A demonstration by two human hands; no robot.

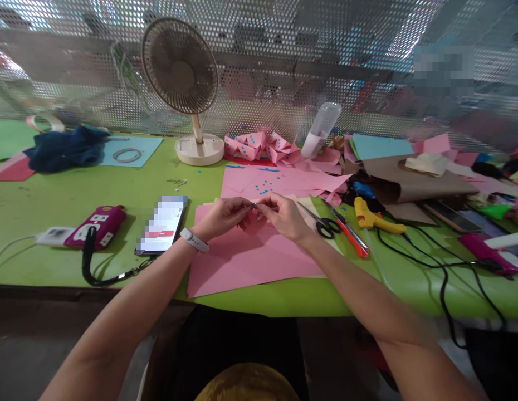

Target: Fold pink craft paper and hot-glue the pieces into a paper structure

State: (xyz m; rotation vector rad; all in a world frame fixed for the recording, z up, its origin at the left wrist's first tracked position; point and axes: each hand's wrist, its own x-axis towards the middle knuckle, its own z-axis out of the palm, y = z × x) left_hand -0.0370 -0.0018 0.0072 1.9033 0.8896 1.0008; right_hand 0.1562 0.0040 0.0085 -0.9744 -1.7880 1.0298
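Both hands met over the near middle of the green table (pixel 117 195), above a spread of pink paper sheets (pixel 250 256). The left hand (pixel 220 217) and the right hand (pixel 284 216) pinched a small folded pink paper piece (pixel 254 207) between their fingertips, thumbs almost touching. A phone (pixel 162 225) lay just left of the left wrist. Scissors (pixel 323 223) and a yellow glue gun (pixel 374 218) rested to the right. A desk fan (pixel 181 72) stood at the far side.
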